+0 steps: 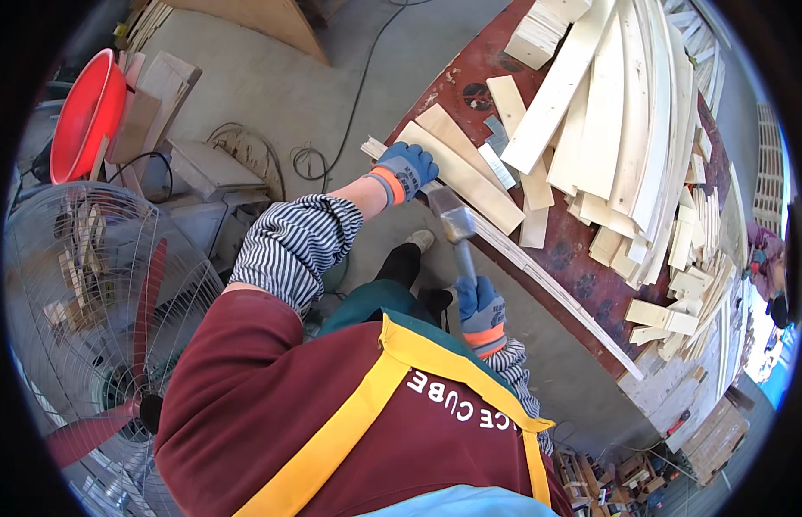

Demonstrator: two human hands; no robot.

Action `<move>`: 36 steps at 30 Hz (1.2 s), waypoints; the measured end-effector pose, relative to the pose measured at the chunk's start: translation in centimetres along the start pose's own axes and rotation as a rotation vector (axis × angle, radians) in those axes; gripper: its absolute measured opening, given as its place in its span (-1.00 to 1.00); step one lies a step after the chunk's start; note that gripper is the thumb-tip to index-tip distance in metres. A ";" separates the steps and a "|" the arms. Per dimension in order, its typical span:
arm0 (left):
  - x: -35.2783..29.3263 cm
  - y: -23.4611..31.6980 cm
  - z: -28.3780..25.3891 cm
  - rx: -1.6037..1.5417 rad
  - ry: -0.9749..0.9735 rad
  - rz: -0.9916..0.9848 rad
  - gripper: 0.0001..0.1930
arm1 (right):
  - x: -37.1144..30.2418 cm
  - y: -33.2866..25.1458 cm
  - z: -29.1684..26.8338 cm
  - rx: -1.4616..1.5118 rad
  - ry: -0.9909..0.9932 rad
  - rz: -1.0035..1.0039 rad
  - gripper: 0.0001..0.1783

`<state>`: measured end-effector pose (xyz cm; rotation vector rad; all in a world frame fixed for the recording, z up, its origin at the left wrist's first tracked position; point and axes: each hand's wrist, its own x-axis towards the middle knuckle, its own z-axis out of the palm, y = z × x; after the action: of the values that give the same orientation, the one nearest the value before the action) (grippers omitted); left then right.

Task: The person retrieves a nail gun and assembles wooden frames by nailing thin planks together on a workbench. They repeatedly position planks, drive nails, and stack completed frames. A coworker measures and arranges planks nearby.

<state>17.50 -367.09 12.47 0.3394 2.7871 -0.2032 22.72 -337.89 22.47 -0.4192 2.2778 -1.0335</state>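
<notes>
My left hand, in a blue work glove with an orange cuff, is closed round the upper end of some long thin wooden strips along the table's near edge. In my right hand, gloved the same way, is a hammer. Its metal head is raised close to the strips, just right of my left hand. Whether it touches them I cannot tell. A pale flat board lies on the table beside my left fingers. Any nail there is too small to make out.
The dark red table bears a large pile of pale planks and short offcuts. At my left stands a big wire-caged fan, with a red basin beyond it. A black cable runs across the floor.
</notes>
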 end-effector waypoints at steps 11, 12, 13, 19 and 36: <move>0.9 0.2 -1.4 -0.090 -0.039 -0.048 -0.67 | 4.7 8.9 2.4 -0.094 0.093 0.115 -0.49; 0.7 0.7 -1.5 -0.096 -0.070 -0.043 -0.60 | 3.7 9.4 2.3 0.027 0.123 0.174 -0.50; 0.2 0.3 -1.7 -0.118 -0.065 -0.007 -0.55 | 2.9 8.9 2.1 0.153 0.137 0.220 -0.51; -2.2 -7.2 -1.8 -0.194 -0.089 -0.056 -0.41 | 0.3 10.1 0.1 0.002 0.156 0.095 -0.59; -1.2 -6.7 2.1 -0.325 -0.003 -0.053 -0.59 | 10.4 0.3 2.6 -0.434 -0.131 -0.015 -0.54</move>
<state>17.53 -374.20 11.64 0.1842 2.7648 0.2354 16.31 -344.46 16.86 -0.6588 2.3743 -0.4924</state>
